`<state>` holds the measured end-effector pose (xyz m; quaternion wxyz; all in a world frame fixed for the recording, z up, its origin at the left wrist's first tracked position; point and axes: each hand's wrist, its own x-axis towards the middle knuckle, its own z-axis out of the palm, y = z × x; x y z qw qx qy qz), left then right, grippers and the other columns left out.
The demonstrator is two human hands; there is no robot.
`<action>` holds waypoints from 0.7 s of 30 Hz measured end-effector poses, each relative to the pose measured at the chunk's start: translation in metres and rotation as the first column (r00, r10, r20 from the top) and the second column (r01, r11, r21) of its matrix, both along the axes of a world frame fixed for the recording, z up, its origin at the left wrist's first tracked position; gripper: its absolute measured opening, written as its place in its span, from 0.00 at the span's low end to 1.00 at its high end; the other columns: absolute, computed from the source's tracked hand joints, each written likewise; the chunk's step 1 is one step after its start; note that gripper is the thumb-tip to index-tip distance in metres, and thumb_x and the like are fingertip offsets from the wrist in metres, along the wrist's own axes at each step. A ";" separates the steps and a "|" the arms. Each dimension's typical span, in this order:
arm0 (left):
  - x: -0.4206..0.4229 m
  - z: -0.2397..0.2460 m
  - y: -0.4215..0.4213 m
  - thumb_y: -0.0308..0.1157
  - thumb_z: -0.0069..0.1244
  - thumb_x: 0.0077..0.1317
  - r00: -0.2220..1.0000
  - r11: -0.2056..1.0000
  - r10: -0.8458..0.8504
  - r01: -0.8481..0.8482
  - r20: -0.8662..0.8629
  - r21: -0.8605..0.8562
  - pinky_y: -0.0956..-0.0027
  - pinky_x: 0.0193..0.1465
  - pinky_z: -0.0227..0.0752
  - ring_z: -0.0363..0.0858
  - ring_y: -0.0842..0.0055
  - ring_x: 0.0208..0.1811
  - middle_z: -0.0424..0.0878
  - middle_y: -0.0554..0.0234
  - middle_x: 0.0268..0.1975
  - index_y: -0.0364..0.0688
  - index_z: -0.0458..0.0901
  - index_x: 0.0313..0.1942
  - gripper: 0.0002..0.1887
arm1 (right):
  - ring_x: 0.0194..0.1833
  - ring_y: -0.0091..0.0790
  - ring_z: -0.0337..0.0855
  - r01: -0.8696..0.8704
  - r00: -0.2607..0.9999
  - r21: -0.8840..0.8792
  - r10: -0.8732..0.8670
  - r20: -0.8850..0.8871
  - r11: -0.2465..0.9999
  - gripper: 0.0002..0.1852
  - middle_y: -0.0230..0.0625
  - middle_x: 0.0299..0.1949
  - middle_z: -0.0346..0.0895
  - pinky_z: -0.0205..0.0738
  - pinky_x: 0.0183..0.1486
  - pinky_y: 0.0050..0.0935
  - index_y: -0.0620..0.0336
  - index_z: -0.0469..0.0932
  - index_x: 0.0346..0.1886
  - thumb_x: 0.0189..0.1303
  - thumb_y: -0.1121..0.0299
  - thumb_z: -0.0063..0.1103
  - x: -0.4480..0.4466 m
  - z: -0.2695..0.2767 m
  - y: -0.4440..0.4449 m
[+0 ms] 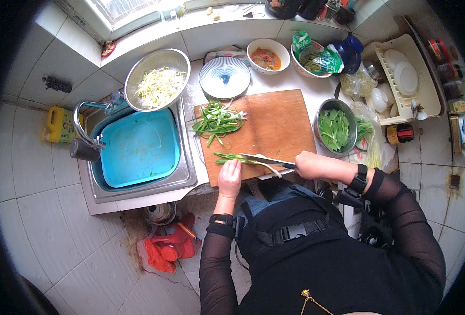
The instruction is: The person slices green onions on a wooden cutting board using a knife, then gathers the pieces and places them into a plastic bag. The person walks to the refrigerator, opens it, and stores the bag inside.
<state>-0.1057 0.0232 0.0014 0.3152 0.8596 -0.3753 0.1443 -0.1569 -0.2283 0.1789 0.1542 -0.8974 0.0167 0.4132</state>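
A wooden cutting board lies before me on the counter. My right hand grips the black handle of a kitchen knife, its blade pointing left over the green onion stalks near the board's front edge. The fingers of my left hand press on those stalks, left of the blade; white ends reach right, below the knife. A pile of cut green onions rests on the board's upper left. My fingertips partly hide the stalks.
To the left are a sink with a blue basin, a faucet and a colander of bean sprouts. Behind the board stand a striped plate and a bowl of food. A metal pot of leafy greens and a dish rack stand right.
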 end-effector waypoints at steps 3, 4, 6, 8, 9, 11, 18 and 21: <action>-0.004 0.003 0.001 0.24 0.51 0.54 0.999 1.000 -0.031 0.032 -0.024 0.001 0.62 0.52 0.75 0.80 0.62 0.48 0.81 0.54 0.47 0.34 0.81 0.46 0.17 | 0.34 0.58 0.83 0.046 0.999 -0.024 -0.046 0.030 0.999 0.14 0.61 0.27 0.78 0.78 0.40 0.48 0.72 0.81 0.28 0.55 0.66 0.57 -0.013 0.004 -0.016; -0.007 0.004 0.001 0.24 0.50 0.54 0.997 0.999 -0.035 0.035 -0.062 0.004 0.62 0.53 0.75 0.79 0.62 0.49 0.81 0.54 0.49 0.33 0.80 0.48 0.19 | 0.34 0.58 0.82 0.055 0.998 -0.028 -0.054 0.036 0.998 0.15 0.61 0.27 0.78 0.78 0.40 0.48 0.72 0.81 0.28 0.56 0.65 0.57 -0.019 0.005 -0.019; -0.013 0.005 -0.001 0.25 0.49 0.55 0.987 0.987 -0.159 0.159 -0.033 0.006 0.62 0.54 0.75 0.79 0.63 0.50 0.80 0.54 0.51 0.33 0.80 0.49 0.19 | 0.34 0.58 0.82 0.047 0.999 0.003 -0.047 0.025 0.999 0.15 0.61 0.27 0.78 0.78 0.40 0.48 0.72 0.81 0.27 0.56 0.65 0.57 -0.030 0.004 -0.022; -0.017 0.004 -0.005 0.26 0.47 0.56 0.974 0.974 -0.222 0.224 -0.051 0.046 0.63 0.57 0.73 0.77 0.64 0.54 0.79 0.56 0.55 0.34 0.79 0.52 0.21 | 0.33 0.58 0.82 0.026 1.000 -0.001 -0.026 0.011 1.000 0.14 0.60 0.27 0.78 0.78 0.41 0.47 0.72 0.81 0.27 0.56 0.66 0.57 -0.040 0.000 -0.024; -0.018 0.004 -0.006 0.26 0.47 0.56 0.979 0.979 -0.196 0.198 -0.051 0.045 0.63 0.58 0.72 0.77 0.64 0.55 0.78 0.56 0.55 0.34 0.78 0.53 0.22 | 0.33 0.58 0.82 0.040 0.999 0.000 -0.040 0.021 0.999 0.14 0.60 0.27 0.78 0.78 0.41 0.47 0.71 0.81 0.27 0.56 0.66 0.57 -0.044 -0.003 -0.026; -0.017 0.002 -0.011 0.26 0.48 0.56 0.984 0.983 -0.153 0.161 -0.093 0.087 0.63 0.60 0.71 0.75 0.64 0.56 0.78 0.56 0.56 0.34 0.77 0.54 0.23 | 0.33 0.58 0.82 0.053 0.998 -0.015 -0.053 0.015 0.998 0.14 0.60 0.27 0.78 0.78 0.41 0.48 0.71 0.81 0.26 0.56 0.65 0.57 -0.052 -0.006 -0.033; -0.010 -0.001 -0.027 0.27 0.53 0.59 0.993 0.987 -0.115 0.117 -0.025 0.113 0.61 0.58 0.71 0.76 0.62 0.53 0.79 0.56 0.52 0.35 0.80 0.50 0.17 | 0.33 0.57 0.82 0.013 0.999 -0.126 -0.008 0.047 0.992 0.13 0.57 0.26 0.79 0.78 0.41 0.48 0.69 0.82 0.23 0.54 0.67 0.55 -0.058 -0.001 -0.062; -0.007 -0.002 -0.031 0.26 0.54 0.59 0.995 0.987 -0.103 0.103 -0.009 0.121 0.60 0.57 0.72 0.76 0.62 0.53 0.79 0.55 0.50 0.35 0.80 0.49 0.16 | 0.34 0.55 0.83 -0.045 0.995 -0.147 0.059 0.086 0.988 0.10 0.58 0.28 0.80 0.77 0.39 0.48 0.69 0.82 0.24 0.50 0.70 0.55 -0.051 0.005 -0.066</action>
